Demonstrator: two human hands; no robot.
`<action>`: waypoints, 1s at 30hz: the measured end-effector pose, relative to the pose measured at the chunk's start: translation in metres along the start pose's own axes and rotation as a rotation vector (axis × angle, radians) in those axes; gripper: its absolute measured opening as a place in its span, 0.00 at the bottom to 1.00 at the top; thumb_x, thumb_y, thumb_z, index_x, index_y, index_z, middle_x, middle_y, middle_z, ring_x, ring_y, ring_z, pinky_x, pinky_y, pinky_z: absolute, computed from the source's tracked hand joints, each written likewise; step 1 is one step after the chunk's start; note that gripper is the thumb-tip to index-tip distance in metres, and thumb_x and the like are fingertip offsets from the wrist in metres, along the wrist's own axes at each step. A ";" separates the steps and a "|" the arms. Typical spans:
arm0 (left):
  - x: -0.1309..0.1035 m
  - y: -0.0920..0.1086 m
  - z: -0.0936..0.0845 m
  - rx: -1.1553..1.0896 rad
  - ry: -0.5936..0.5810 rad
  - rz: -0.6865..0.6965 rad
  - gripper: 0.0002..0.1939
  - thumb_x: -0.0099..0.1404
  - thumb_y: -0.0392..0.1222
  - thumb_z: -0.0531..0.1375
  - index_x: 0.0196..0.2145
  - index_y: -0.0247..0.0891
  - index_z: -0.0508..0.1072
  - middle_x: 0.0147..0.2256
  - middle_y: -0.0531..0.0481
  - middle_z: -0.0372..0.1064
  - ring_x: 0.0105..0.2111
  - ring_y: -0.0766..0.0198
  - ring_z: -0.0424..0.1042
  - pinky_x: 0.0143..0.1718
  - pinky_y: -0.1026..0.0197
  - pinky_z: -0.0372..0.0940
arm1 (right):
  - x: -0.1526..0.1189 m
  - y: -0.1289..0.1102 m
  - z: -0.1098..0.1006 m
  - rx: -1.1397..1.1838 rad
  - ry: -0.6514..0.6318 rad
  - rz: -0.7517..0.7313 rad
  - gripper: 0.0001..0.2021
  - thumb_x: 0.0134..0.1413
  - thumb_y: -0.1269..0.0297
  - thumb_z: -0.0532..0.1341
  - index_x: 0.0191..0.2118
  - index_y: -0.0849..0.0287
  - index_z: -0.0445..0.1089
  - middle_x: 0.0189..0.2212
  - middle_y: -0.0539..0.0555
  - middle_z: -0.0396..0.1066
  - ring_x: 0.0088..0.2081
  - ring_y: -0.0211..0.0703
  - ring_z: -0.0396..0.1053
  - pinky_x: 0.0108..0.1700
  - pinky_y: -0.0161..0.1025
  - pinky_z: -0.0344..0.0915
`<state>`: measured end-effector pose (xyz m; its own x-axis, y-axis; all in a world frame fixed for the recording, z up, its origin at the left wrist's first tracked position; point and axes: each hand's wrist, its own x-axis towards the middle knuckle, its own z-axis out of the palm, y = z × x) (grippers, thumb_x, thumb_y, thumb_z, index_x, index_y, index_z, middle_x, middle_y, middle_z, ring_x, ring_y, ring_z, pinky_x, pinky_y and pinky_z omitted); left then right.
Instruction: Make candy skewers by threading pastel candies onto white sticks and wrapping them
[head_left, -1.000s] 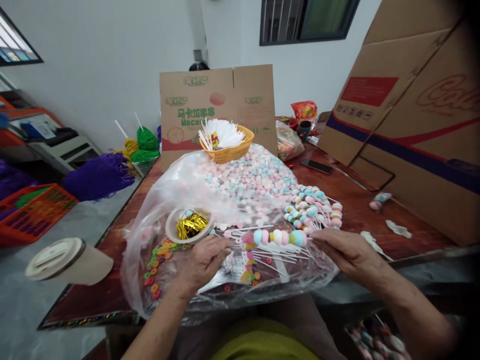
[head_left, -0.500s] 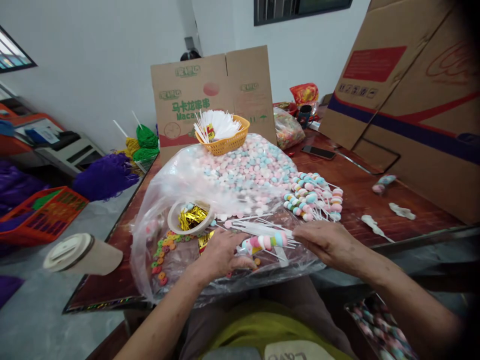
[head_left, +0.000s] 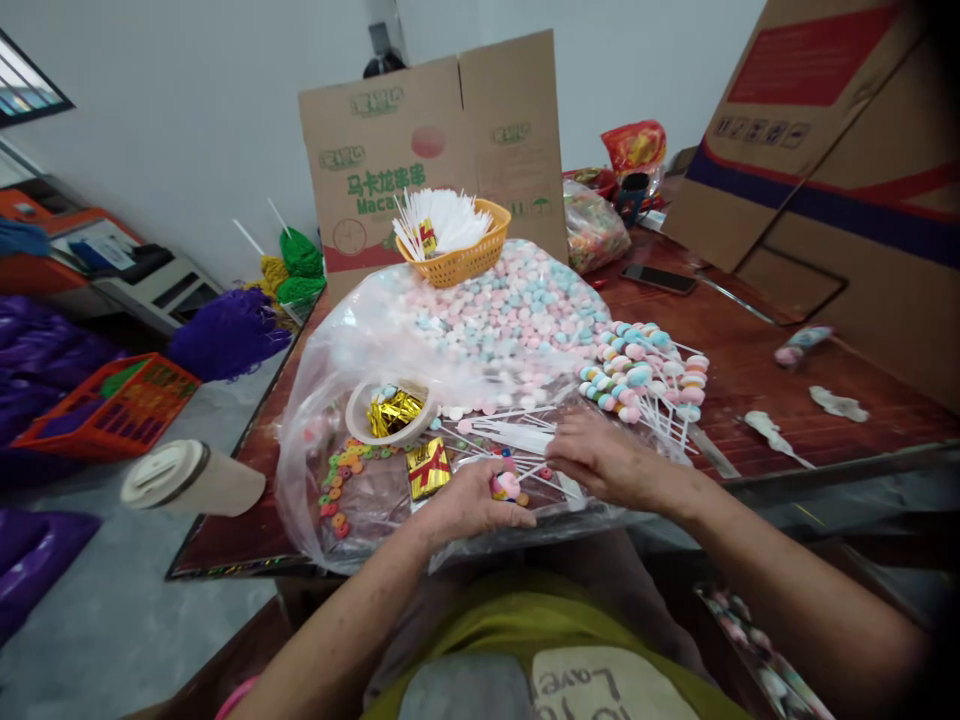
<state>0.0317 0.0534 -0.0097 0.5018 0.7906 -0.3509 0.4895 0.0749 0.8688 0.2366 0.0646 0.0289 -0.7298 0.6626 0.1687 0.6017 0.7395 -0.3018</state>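
My left hand (head_left: 476,500) is closed around a small bundle of pink and yellow candy (head_left: 508,487) near the table's front edge. My right hand (head_left: 600,458) is just right of it, fingers bent together over thin white sticks (head_left: 517,436); what they pinch is hidden. Left of my hands lies a gold packet with a red ribbon print (head_left: 429,470). A white bowl (head_left: 352,412) holds gold twist ties. Finished candy skewers (head_left: 637,372) lie in a pile at the right, and a plastic bag (head_left: 322,350) of pastel candies (head_left: 525,310) spreads behind.
An orange basket of white sticks (head_left: 469,262) stands before a cardboard box (head_left: 420,130). A lidded cup (head_left: 225,482) lies at the left edge. A phone (head_left: 660,279), wrapped skewer (head_left: 802,346) and large carton (head_left: 847,200) are at the right.
The candy skewer between my hands no longer shows at full length; only a small part is visible at my left hand. My right hand has moved left, nearer my left hand. The view has shifted.
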 end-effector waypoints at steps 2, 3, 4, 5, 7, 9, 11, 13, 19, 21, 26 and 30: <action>0.001 0.004 0.005 0.151 0.065 0.039 0.25 0.42 0.51 0.67 0.36 0.35 0.70 0.29 0.52 0.69 0.30 0.62 0.66 0.30 0.63 0.60 | 0.001 -0.008 0.003 0.026 -0.017 0.000 0.11 0.57 0.69 0.51 0.27 0.63 0.68 0.26 0.55 0.67 0.31 0.41 0.61 0.36 0.38 0.52; 0.002 0.007 0.009 0.220 0.087 0.058 0.24 0.43 0.50 0.67 0.37 0.35 0.71 0.29 0.51 0.70 0.31 0.60 0.66 0.32 0.62 0.61 | 0.003 -0.013 0.007 0.041 -0.044 0.000 0.10 0.55 0.70 0.53 0.26 0.63 0.68 0.26 0.55 0.68 0.31 0.40 0.61 0.35 0.37 0.52; 0.003 0.010 0.011 0.252 0.100 0.079 0.23 0.44 0.48 0.66 0.38 0.36 0.71 0.31 0.51 0.70 0.32 0.59 0.67 0.33 0.61 0.61 | 0.005 -0.018 0.012 0.053 -0.069 0.001 0.09 0.53 0.71 0.54 0.26 0.63 0.68 0.26 0.55 0.68 0.30 0.40 0.61 0.34 0.37 0.52; 0.004 0.013 0.013 0.235 0.094 0.108 0.22 0.46 0.45 0.65 0.40 0.36 0.71 0.33 0.49 0.71 0.34 0.58 0.67 0.35 0.60 0.62 | 0.008 -0.023 0.018 0.063 -0.088 0.002 0.08 0.52 0.71 0.55 0.25 0.63 0.68 0.26 0.55 0.68 0.29 0.40 0.61 0.34 0.37 0.51; 0.002 0.015 0.007 0.083 0.039 0.183 0.29 0.46 0.40 0.65 0.48 0.35 0.67 0.40 0.46 0.71 0.39 0.57 0.68 0.39 0.60 0.62 | 0.010 -0.026 0.026 0.090 -0.085 0.002 0.08 0.51 0.72 0.55 0.25 0.62 0.68 0.26 0.54 0.69 0.29 0.39 0.61 0.33 0.37 0.51; -0.006 0.013 -0.009 -0.073 -0.027 0.213 0.42 0.45 0.40 0.66 0.57 0.36 0.56 0.46 0.43 0.68 0.43 0.57 0.67 0.41 0.60 0.62 | 0.008 -0.020 0.026 0.133 -0.020 0.007 0.11 0.55 0.69 0.53 0.26 0.62 0.68 0.25 0.54 0.68 0.29 0.39 0.60 0.33 0.37 0.52; -0.019 0.008 -0.030 -0.081 -0.047 0.155 0.42 0.50 0.43 0.65 0.59 0.38 0.52 0.49 0.42 0.66 0.46 0.56 0.66 0.41 0.60 0.63 | 0.003 -0.010 0.019 0.188 0.038 0.005 0.14 0.59 0.66 0.50 0.27 0.62 0.67 0.24 0.54 0.66 0.29 0.38 0.60 0.33 0.36 0.52; -0.033 0.004 -0.044 0.055 -0.042 0.113 0.31 0.51 0.46 0.64 0.52 0.40 0.64 0.44 0.45 0.69 0.45 0.55 0.66 0.41 0.61 0.62 | 0.001 -0.001 0.008 0.223 0.066 0.003 0.16 0.61 0.63 0.48 0.26 0.62 0.66 0.24 0.53 0.65 0.29 0.38 0.59 0.33 0.35 0.53; -0.052 0.003 -0.016 -0.106 -0.094 0.074 0.18 0.63 0.54 0.50 0.39 0.36 0.68 0.25 0.53 0.64 0.23 0.66 0.63 0.25 0.66 0.59 | 0.013 -0.009 -0.003 0.225 0.029 -0.064 0.17 0.61 0.62 0.48 0.25 0.62 0.65 0.23 0.52 0.64 0.28 0.38 0.58 0.33 0.35 0.52; -0.052 0.001 -0.002 -0.146 0.012 0.096 0.18 0.63 0.54 0.50 0.37 0.36 0.67 0.24 0.53 0.62 0.22 0.68 0.61 0.25 0.66 0.58 | 0.021 -0.015 0.004 0.236 -0.003 -0.079 0.16 0.61 0.62 0.48 0.25 0.62 0.65 0.23 0.52 0.64 0.28 0.37 0.58 0.33 0.35 0.52; -0.047 -0.012 0.013 -0.312 0.133 -0.045 0.17 0.64 0.55 0.46 0.31 0.38 0.60 0.20 0.56 0.58 0.16 0.69 0.59 0.18 0.66 0.56 | 0.029 -0.020 0.031 0.597 0.006 0.114 0.15 0.59 0.59 0.49 0.27 0.61 0.65 0.22 0.49 0.61 0.25 0.35 0.57 0.29 0.33 0.54; -0.045 -0.022 0.012 -0.212 0.357 0.026 0.16 0.65 0.52 0.44 0.28 0.38 0.59 0.22 0.54 0.60 0.21 0.67 0.63 0.24 0.64 0.59 | 0.026 -0.035 0.056 1.026 0.052 0.400 0.14 0.54 0.52 0.55 0.34 0.59 0.64 0.21 0.46 0.59 0.20 0.32 0.56 0.22 0.30 0.53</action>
<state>0.0066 0.0086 -0.0171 0.2148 0.9522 -0.2173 0.3038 0.1463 0.9414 0.1783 0.0495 -0.0092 -0.5131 0.8543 -0.0832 0.2183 0.0361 -0.9752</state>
